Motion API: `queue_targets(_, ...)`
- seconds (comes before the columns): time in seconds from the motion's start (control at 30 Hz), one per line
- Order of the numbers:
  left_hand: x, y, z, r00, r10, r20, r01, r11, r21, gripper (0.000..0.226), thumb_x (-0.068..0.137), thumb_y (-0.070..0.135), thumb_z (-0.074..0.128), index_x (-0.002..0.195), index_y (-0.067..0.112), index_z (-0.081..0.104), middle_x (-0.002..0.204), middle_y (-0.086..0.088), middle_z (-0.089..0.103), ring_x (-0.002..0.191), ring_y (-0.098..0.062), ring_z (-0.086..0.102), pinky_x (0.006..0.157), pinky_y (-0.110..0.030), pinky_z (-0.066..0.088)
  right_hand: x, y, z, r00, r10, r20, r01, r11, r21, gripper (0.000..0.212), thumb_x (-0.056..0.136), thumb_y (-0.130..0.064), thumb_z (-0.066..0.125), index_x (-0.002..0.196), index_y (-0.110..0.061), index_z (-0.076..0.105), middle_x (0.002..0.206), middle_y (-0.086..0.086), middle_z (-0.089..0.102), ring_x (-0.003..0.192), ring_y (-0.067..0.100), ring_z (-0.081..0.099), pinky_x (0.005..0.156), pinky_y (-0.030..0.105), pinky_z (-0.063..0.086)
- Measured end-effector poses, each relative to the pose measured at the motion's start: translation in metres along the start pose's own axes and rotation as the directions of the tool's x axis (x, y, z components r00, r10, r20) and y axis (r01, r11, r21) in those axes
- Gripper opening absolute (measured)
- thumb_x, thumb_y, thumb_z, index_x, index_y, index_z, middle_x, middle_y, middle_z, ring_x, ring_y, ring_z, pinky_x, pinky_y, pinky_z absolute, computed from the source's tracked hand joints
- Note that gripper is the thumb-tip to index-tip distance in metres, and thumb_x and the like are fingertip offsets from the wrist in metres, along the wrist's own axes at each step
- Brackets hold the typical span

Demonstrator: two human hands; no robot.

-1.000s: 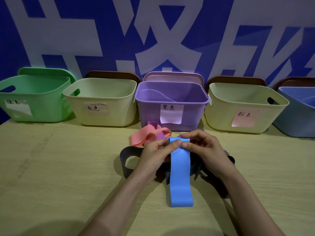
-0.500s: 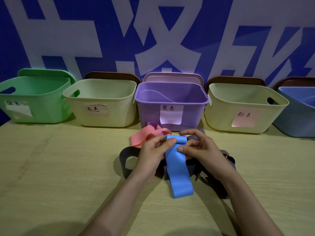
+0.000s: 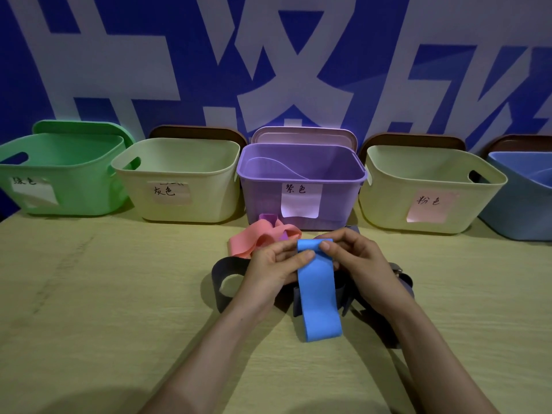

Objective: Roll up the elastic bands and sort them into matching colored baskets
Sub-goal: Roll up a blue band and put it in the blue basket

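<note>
A blue elastic band (image 3: pixel 317 297) hangs over the table, its far end curled into a small roll. My left hand (image 3: pixel 273 268) and my right hand (image 3: pixel 355 256) pinch that rolled end from either side. Under my hands lies a pile of dark grey bands (image 3: pixel 222 274), with a pink band (image 3: pixel 254 239) and a bit of a purple band (image 3: pixel 268 218) just beyond. Along the wall stand a green basket (image 3: pixel 59 174), a cream basket labelled grey (image 3: pixel 179 180), a purple basket (image 3: pixel 301 174), a cream basket labelled pink (image 3: pixel 427 186) and a blue basket (image 3: pixel 522 198).
The light wooden table (image 3: pixel 89 309) runs to the blue-and-white wall behind the baskets. Lids lean against the wall behind each basket. A clear curved piece lies inside the purple basket.
The free tail of the blue band has grown shorter as both hands rolled its far end. My hands stayed in about the same place.
</note>
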State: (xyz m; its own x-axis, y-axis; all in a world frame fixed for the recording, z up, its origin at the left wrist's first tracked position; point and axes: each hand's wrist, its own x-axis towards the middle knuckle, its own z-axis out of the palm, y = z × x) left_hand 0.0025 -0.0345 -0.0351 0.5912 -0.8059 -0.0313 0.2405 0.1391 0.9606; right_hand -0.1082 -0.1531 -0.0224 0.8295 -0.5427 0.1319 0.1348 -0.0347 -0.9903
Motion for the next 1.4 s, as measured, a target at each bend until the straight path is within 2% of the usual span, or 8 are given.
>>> queue_targets(0.1, -0.0007, -0.0021, 0.0003, 0.998, -0.057, 0.014, 0.056, 0.997, 0.049, 0.021, 0.087, 0.009, 0.065, 0.106, 0.003, 0.069, 0.098, -0.012, 0.074, 0.089, -0.018, 0.07, 0.075, -0.026, 0.057, -0.0012, -0.0014, 0.002, 0.999, -0.038, -0.022, 0.039, 0.999, 0.032, 0.024, 0.079, -0.016, 0.065, 0.099, -0.004, 0.065, 0.085, -0.002, 0.073, 0.08, 0.008, 0.066, 0.069, 0.02, 0.052)
queue_targets(0.5, -0.0005, 0.0021, -0.0036, 0.997, -0.063, 0.038, 0.062, 0.997, 0.034, 0.029, 0.083, 0.0, 0.067, 0.111, 0.004, 0.068, 0.104, -0.017, 0.072, 0.096, -0.024, 0.07, 0.083, -0.029, 0.056, 0.0, 0.0002, -0.0011, 0.996, -0.084, -0.001, 0.084, 0.996, -0.002, 0.019, 0.073, 0.005, 0.07, 0.09, -0.005, 0.068, 0.095, 0.003, 0.074, 0.092, 0.014, 0.069, 0.079, 0.024, 0.054)
queue_targets(0.7, -0.0017, 0.0044, 0.0, 0.998, -0.055, 0.006, 0.055, 0.998, 0.012, 0.023, 0.088, 0.023, 0.064, 0.104, 0.008, 0.072, 0.098, -0.011, 0.074, 0.094, -0.022, 0.07, 0.08, -0.029, 0.056, 0.0007, 0.001, -0.001, 0.994, -0.108, 0.02, 0.109, 0.993, -0.051, 0.019, 0.075, 0.009, 0.069, 0.089, -0.005, 0.068, 0.095, 0.003, 0.072, 0.092, 0.014, 0.067, 0.08, 0.024, 0.054)
queue_targets(0.83, -0.0004, 0.0029, 0.0021, 0.998, 0.001, -0.055, -0.002, 1.0, -0.022, 0.023, 0.083, 0.021, 0.067, 0.101, 0.007, 0.071, 0.094, -0.01, 0.073, 0.086, -0.019, 0.069, 0.079, -0.029, 0.057, 0.0004, 0.001, -0.0001, 0.987, -0.161, 0.005, 0.159, 0.969, -0.191, 0.039, 0.078, 0.001, 0.072, 0.113, -0.017, 0.065, 0.108, 0.002, 0.061, 0.091, 0.013, 0.064, 0.081, 0.022, 0.052)
queue_targets(0.9, 0.0, 0.004, 0.0018, 0.996, 0.039, -0.082, -0.043, 0.998, -0.047, 0.023, 0.085, 0.015, 0.066, 0.105, 0.004, 0.069, 0.098, -0.014, 0.072, 0.087, -0.019, 0.068, 0.08, -0.031, 0.056, 0.0002, 0.002, -0.0002, 0.99, -0.14, -0.004, 0.137, 0.973, -0.187, 0.052, 0.077, -0.003, 0.075, 0.122, -0.022, 0.059, 0.1, 0.003, 0.06, 0.083, 0.012, 0.062, 0.08, 0.021, 0.052)
queue_targets(1.07, 0.0017, 0.0027, -0.0016, 0.991, 0.09, -0.095, -0.094, 0.995, -0.041, 0.031, 0.084, 0.007, 0.067, 0.114, 0.005, 0.064, 0.11, -0.015, 0.07, 0.099, -0.022, 0.067, 0.087, -0.032, 0.055, 0.001, 0.004, 0.0042, 0.998, -0.065, 0.013, 0.066, 0.981, -0.183, 0.037, 0.074, -0.016, 0.075, 0.109, -0.022, 0.062, 0.07, -0.004, 0.065, 0.077, 0.009, 0.066, 0.073, 0.021, 0.052)
queue_targets(1.23, 0.0014, 0.001, -0.0027, 0.991, 0.105, -0.085, -0.105, 0.994, 0.01, 0.029, 0.078, -0.004, 0.069, 0.102, 0.012, 0.069, 0.112, -0.008, 0.069, 0.101, -0.017, 0.067, 0.094, -0.034, 0.052, 0.001, 0.0017, 0.0015, 0.999, -0.032, 0.02, 0.033, 0.995, -0.095, 0.037, 0.077, -0.008, 0.073, 0.112, -0.015, 0.064, 0.069, 0.002, 0.063, 0.076, 0.009, 0.065, 0.07, 0.017, 0.051)
queue_targets(1.4, 0.0015, 0.0007, -0.0047, 0.991, 0.117, -0.065, -0.114, 0.992, 0.053, 0.031, 0.076, -0.005, 0.071, 0.102, 0.013, 0.071, 0.114, -0.007, 0.069, 0.102, -0.016, 0.067, 0.087, -0.026, 0.054, -0.002, -0.0022, 0.0019, 0.999, 0.003, 0.034, 0.0, 0.997, -0.083, 0.032, 0.074, -0.025, 0.068, 0.104, -0.014, 0.065, 0.079, 0.011, 0.064, 0.072, 0.008, 0.063, 0.063, 0.017, 0.05)
